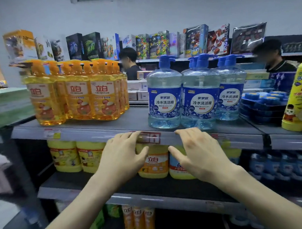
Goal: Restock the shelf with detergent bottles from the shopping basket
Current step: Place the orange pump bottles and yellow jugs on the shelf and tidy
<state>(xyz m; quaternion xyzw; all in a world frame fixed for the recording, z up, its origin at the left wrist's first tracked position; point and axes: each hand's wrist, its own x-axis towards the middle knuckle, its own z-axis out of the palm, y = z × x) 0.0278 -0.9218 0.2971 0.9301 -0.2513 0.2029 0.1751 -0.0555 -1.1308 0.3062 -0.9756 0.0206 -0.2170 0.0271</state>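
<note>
Hovering left hand [122, 156]: palm down, just below and left of the red price tag [151, 138]; fingers spread and loosely bent, holding nothing. The fingertips overlap the tag's left end, but contact cannot be told.
Right hand [200, 153]: palm down, just below and right of the tag; fingers spread and relaxed, holding nothing, with the index tip at the rail beside the tag's right end.
Blue detergent bottles [197, 97]: upright above and right of the tag; three in front stand side by side, touching, with more pump heads behind.
Orange detergent bottles [78, 94]: upright above and well left of the tag, packed close in rows.
Top shelf [129, 121]: grey; its front rail carries the tag, and a bare stretch straight above the tag lies between the two bottle groups.
Yellow tubs [65, 157]: one shelf below the tag; two to the left, two more directly beneath, partly hidden by the hands.
Small orange bottles [139, 219]: lowest shelf, under the tag.
Tall yellow bottle [299, 96]: right of the tag, at the frame edge.
Two people [131, 66]: behind the shelf, above the tag.
Toy boxes [160, 44]: in a row high above the tag.
</note>
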